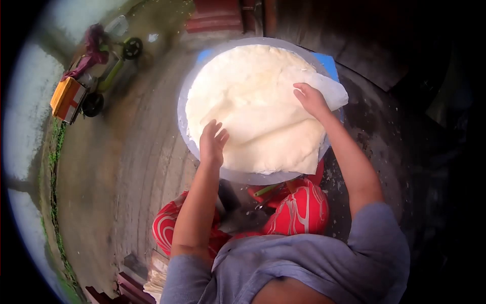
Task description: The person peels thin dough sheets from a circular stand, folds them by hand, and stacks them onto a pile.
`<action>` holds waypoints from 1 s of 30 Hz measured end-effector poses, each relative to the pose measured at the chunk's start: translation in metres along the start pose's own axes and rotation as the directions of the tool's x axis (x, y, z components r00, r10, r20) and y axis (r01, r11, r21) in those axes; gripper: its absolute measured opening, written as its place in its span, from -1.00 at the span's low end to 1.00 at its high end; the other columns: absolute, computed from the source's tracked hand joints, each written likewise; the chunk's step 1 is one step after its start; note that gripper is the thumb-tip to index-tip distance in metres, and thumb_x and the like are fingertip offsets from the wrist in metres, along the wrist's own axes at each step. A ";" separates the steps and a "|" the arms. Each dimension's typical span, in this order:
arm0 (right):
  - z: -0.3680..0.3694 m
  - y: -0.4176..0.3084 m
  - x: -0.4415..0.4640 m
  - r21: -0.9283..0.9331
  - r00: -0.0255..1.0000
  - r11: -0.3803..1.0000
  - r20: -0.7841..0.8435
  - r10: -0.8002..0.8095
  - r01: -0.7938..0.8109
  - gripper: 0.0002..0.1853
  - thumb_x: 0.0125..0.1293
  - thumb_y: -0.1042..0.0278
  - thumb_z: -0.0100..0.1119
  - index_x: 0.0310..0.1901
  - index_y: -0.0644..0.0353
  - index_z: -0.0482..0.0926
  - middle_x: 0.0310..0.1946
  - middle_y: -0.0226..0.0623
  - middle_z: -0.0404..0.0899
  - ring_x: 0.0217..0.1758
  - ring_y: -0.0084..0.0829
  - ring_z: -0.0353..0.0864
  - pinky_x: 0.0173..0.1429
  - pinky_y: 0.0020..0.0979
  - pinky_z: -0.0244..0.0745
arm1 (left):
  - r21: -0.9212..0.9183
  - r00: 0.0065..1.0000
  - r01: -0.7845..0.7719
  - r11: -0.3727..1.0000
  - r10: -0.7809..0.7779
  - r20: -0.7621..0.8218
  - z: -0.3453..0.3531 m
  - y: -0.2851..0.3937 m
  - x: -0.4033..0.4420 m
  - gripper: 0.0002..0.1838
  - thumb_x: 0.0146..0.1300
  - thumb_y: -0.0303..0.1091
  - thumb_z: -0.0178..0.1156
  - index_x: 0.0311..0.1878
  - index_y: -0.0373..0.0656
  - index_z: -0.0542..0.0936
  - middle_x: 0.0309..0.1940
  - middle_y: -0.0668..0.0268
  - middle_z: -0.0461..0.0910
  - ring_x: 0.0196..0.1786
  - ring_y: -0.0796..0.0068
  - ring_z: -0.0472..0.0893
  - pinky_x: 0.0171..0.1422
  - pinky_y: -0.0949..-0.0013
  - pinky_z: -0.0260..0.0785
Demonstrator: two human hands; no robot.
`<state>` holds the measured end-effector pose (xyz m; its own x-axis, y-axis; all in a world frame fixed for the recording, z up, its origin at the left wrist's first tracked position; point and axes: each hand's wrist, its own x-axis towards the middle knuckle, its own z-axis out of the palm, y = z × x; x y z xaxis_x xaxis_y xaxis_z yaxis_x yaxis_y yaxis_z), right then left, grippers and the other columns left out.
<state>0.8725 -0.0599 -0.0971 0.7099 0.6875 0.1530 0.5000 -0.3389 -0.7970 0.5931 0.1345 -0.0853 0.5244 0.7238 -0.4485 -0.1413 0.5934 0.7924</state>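
A broad stack of pale, thin, dough-like sheets [253, 101] covers most of a round grey tray [188, 129] in front of me. The top sheet is wrinkled, and one flap sticks out past the tray at the right. My left hand [212, 143] is over the stack's lower left edge, fingers apart. Over the right part, beside the raised flap, is my right hand [310, 99] with its fingers stretched out. Neither hand visibly grips a sheet; whether the fingertips touch the top one I cannot tell.
Blue material [326, 65] shows beneath the tray. My knees in red patterned trousers [298, 210] are just below it. A green-handled tool [266, 190] lies between them. At the far left stands a small wheeled toy [96, 76] with an orange box. A pale stack [156, 278] sits at lower left.
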 end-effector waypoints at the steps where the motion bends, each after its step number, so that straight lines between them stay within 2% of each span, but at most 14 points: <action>1: 0.005 -0.005 -0.017 -0.300 0.989 0.942 0.030 -0.148 0.150 -0.66 0.33 0.06 0.09 0.09 -0.08 0.56 0.32 -0.25 0.33 0.31 -0.10 0.38 0.36 -0.10 0.22 | 0.434 0.971 -0.226 0.872 0.166 0.171 -0.005 -0.014 0.007 -0.50 0.37 -0.17 0.05 0.29 -0.21 0.32 0.28 0.03 0.32 0.27 0.03 0.38 0.28 0.14 0.31; 2: 0.003 -0.012 -0.032 -0.300 0.989 0.943 0.033 -0.144 0.147 -0.66 0.33 0.06 0.09 0.09 -0.08 0.56 0.32 -0.25 0.33 0.31 -0.10 0.38 0.36 -0.10 0.22 | 0.724 0.893 -0.448 0.525 0.225 0.390 -0.009 -0.025 0.010 -0.44 0.37 -0.15 0.04 0.35 -0.18 0.26 0.35 0.02 0.24 0.34 0.01 0.31 0.31 0.14 0.27; 3: 0.000 -0.019 -0.046 -0.586 0.991 0.799 0.058 -0.123 0.134 -0.62 0.35 0.00 0.03 0.14 -0.14 0.53 0.34 -0.29 0.31 0.37 -0.14 0.29 0.43 -0.09 0.07 | 0.782 0.709 -0.606 -0.143 0.347 0.613 -0.007 -0.028 0.001 -0.39 0.36 -0.07 0.03 0.41 -0.06 0.20 0.44 0.11 0.11 0.46 -0.02 0.12 0.43 -0.02 0.06; 4: 0.000 -0.020 -0.058 -0.811 0.993 0.573 0.077 -0.092 0.116 -0.59 0.36 -0.05 -0.02 0.19 -0.20 0.49 0.35 -0.34 0.29 0.43 -0.17 0.20 0.49 -0.09 -0.08 | 0.755 0.742 -0.478 -0.449 0.255 0.621 0.008 -0.022 -0.026 -0.38 0.35 0.00 0.00 0.43 0.07 0.19 0.48 0.22 0.05 0.53 0.00 -0.08 0.47 -0.19 -0.20; 6: -0.006 0.012 -0.079 -0.763 0.999 0.646 -0.007 -0.052 0.028 -0.54 0.38 -0.10 -0.12 0.28 -0.30 0.40 0.38 -0.44 0.26 0.49 -0.27 0.07 0.53 -0.09 -0.30 | 0.704 0.769 -0.554 -0.445 0.049 0.637 -0.019 -0.045 -0.014 -0.35 0.34 0.07 -0.05 0.46 0.16 0.13 0.51 0.28 -0.03 0.54 0.01 -0.16 0.46 -0.28 -0.34; 10: -0.026 0.040 -0.104 -0.723 0.978 0.689 -0.172 -0.118 -0.044 -0.57 0.37 -0.04 -0.05 0.23 -0.22 0.45 0.33 -0.44 0.32 0.42 -0.32 0.21 0.48 -0.13 -0.07 | 0.724 0.777 -0.574 -0.382 0.024 0.629 -0.024 -0.046 -0.021 -0.33 0.36 0.06 -0.08 0.48 0.11 0.08 0.52 0.26 -0.10 0.55 0.00 -0.22 0.48 -0.22 -0.41; 12: -0.037 0.064 -0.111 -0.471 0.823 0.859 -0.557 -0.112 -0.202 -0.63 0.29 0.01 0.12 0.04 0.00 0.59 0.09 -0.32 0.55 0.14 -0.29 0.50 0.23 -0.20 0.32 | 0.721 0.764 -0.578 -0.381 0.058 0.643 -0.015 -0.049 -0.022 -0.32 0.36 0.04 -0.05 0.48 0.05 0.09 0.52 0.23 -0.10 0.55 0.00 -0.22 0.49 -0.20 -0.40; 14: -0.049 0.068 -0.113 -0.066 0.565 0.826 -0.759 0.322 -0.560 -0.65 0.18 0.01 0.26 -0.25 0.17 0.62 -0.33 -0.28 0.65 -0.28 -0.28 0.61 -0.15 -0.24 0.47 | 0.725 0.755 -0.574 -0.381 0.096 0.648 0.001 -0.053 -0.025 -0.32 0.36 0.01 -0.02 0.47 -0.01 0.09 0.52 0.20 -0.11 0.55 0.00 -0.22 0.49 -0.19 -0.38; 16: -0.063 0.062 -0.109 0.141 0.567 0.795 -0.629 0.532 -0.590 -0.64 0.16 -0.02 0.28 -0.33 0.17 0.60 -0.45 -0.35 0.59 -0.41 -0.40 0.53 -0.29 -0.32 0.39 | 0.629 0.629 -0.706 -0.326 0.120 0.768 0.026 -0.058 -0.026 -0.29 0.34 -0.04 0.03 0.46 -0.10 0.08 0.51 0.15 -0.11 0.55 0.02 -0.21 0.49 -0.16 -0.34; 18: -0.076 0.055 -0.102 0.491 0.545 0.578 -0.228 0.807 -0.651 -0.58 0.12 -0.07 0.33 -0.49 0.18 0.57 -0.69 -0.49 0.45 -0.68 -0.64 0.35 -0.58 -0.49 0.23 | 0.624 0.617 -0.736 -0.263 0.121 0.778 0.047 -0.065 -0.022 -0.28 0.34 -0.05 0.04 0.47 -0.10 0.05 0.52 0.19 -0.11 0.55 0.04 -0.17 0.49 -0.16 -0.33; 24: -0.094 0.060 -0.077 0.709 0.645 0.476 -0.041 0.763 -0.519 -0.82 0.12 0.29 0.36 -0.50 0.08 0.54 -0.63 -0.59 0.45 -0.67 -0.76 0.29 -0.61 -0.67 0.16 | 0.629 0.634 -0.700 -0.339 0.112 0.765 0.053 -0.097 -0.002 -0.30 0.31 -0.06 0.07 0.45 -0.06 0.12 0.48 0.25 0.03 0.54 0.12 -0.07 0.50 -0.14 -0.29; 26: -0.104 0.048 -0.078 0.764 0.740 0.620 -0.310 0.596 -0.180 -0.83 0.14 0.31 0.33 -0.51 0.06 0.53 -0.63 -0.62 0.45 -0.64 -0.76 0.32 -0.54 -0.67 0.22 | 0.607 0.607 -0.721 -0.335 0.116 0.786 0.050 -0.095 -0.004 -0.36 0.31 -0.09 0.06 0.41 -0.05 0.20 0.47 0.25 0.08 0.53 0.12 -0.04 0.50 -0.10 -0.25; 28: -0.106 0.057 -0.095 0.762 0.716 0.629 -0.353 0.603 -0.154 -0.86 0.15 0.33 0.29 -0.48 0.06 0.52 -0.59 -0.60 0.48 -0.60 -0.75 0.36 -0.49 -0.68 0.24 | 0.582 0.582 -0.743 -0.331 0.109 0.806 0.044 -0.091 -0.006 -0.42 0.32 -0.12 0.06 0.38 -0.03 0.27 0.45 0.24 0.13 0.52 0.11 -0.01 0.50 -0.06 -0.22; 30: -0.100 0.076 -0.114 0.867 0.508 0.496 -0.404 0.761 -0.053 -0.88 0.18 0.29 0.25 -0.37 0.08 0.52 -0.45 -0.49 0.54 -0.45 -0.65 0.49 -0.37 -0.60 0.40 | 0.528 0.525 -0.831 -0.178 0.066 0.849 0.045 -0.084 -0.001 -0.52 0.31 -0.19 0.06 0.29 -0.03 0.38 0.39 0.25 0.24 0.47 0.11 0.10 0.45 0.02 -0.09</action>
<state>0.8790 -0.2281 -0.1166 0.9413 -0.1684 -0.2927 -0.2198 0.3522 -0.9097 0.6417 0.0681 -0.1324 0.9784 0.1204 0.1681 0.0327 -0.8928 0.4493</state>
